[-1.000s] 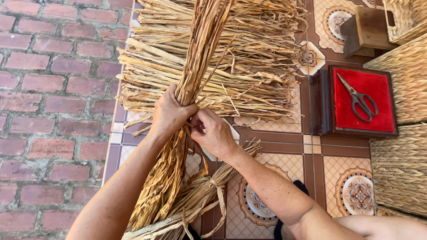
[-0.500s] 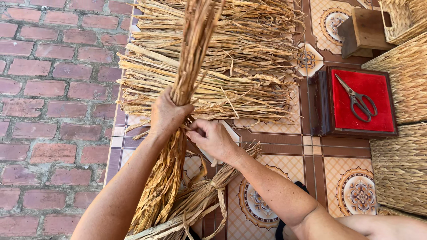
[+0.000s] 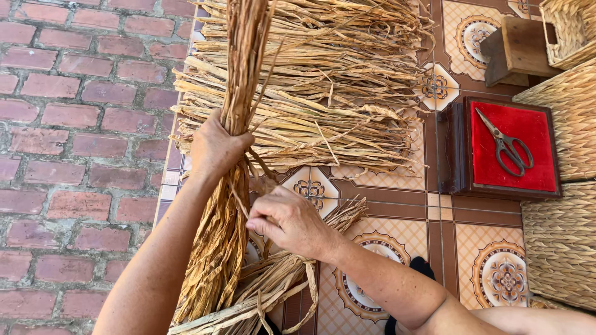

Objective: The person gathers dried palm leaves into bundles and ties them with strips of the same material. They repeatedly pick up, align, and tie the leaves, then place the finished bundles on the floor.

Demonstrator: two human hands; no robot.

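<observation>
The left hand is gripping a tall bundle of dried fibre, its fingers wrapping tightly around the stalks and holding them upright over the patterned tile floor. Just below, the right hand is pinching a thin strand between closed fingers, the strand running toward the bundle. A loose pile of fibre is lying behind, and scissors are resting on a red-topped box.

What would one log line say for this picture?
left hand: grips dried fibre bundle | right hand: pinches a strand | floor: straw pile, scissors on red box
</observation>
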